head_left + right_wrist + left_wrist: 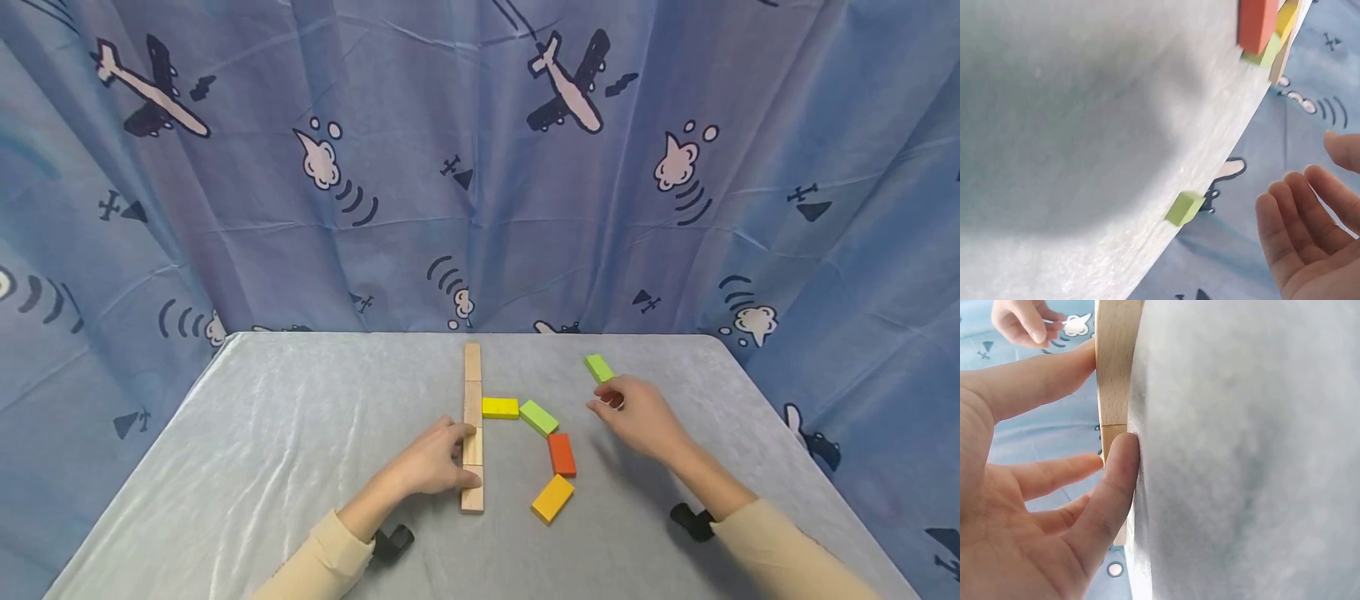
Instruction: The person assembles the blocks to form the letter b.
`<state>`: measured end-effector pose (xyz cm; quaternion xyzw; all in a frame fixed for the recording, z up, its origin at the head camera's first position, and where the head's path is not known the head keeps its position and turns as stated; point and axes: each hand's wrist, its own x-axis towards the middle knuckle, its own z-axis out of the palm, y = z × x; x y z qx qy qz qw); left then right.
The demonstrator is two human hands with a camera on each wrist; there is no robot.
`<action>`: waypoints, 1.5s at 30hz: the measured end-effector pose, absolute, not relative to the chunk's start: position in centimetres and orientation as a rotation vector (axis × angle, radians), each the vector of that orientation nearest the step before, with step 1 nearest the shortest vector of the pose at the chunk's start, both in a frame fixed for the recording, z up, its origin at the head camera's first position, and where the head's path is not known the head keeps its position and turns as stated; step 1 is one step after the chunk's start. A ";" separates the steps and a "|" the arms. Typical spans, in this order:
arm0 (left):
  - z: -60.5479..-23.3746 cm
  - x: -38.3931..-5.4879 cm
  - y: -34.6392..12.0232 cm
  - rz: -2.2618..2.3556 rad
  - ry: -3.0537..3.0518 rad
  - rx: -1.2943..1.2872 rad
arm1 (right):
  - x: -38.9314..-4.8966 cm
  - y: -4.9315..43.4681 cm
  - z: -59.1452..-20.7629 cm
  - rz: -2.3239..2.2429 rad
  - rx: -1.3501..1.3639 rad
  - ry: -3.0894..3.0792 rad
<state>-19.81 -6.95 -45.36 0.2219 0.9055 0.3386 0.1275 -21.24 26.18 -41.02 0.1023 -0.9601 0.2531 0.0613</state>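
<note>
Several plain wooden blocks (472, 403) lie end to end in a straight row. My left hand (435, 458) rests on the nearer part of this row; its thumb and fingertips touch the wood, and the left wrist view shows the fingers (1110, 494) fairly straight. Near the far right part of the table, my right hand (637, 412) hovers with loosely bent fingers and nothing between them. Just beyond its fingertips lies a light green block (597, 367), partly covered by the hand in the head view. The right wrist view shows that block (1185, 208) apart from the hand.
From the wooden row, a yellow block (500, 407), another green block (538, 417), a red block (562, 455) and an orange block (552, 499) curve out to the right and nearer. A pale cloth covers the table (300, 433). Behind it hangs a blue patterned curtain (420, 108).
</note>
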 end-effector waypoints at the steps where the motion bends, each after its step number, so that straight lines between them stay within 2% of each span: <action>1: -45.4 -19.8 -7.0 0.983 2.636 0.646 | -21.5 26.4 -41.1 0.765 0.296 -2.902; 31: -45.3 -20.0 -7.0 0.954 2.658 0.655 | -28.9 30.2 -44.5 0.830 0.015 -2.989; 45: -45.4 -19.9 -7.0 0.970 2.651 0.636 | -30.4 29.7 -45.1 0.813 -0.045 -3.037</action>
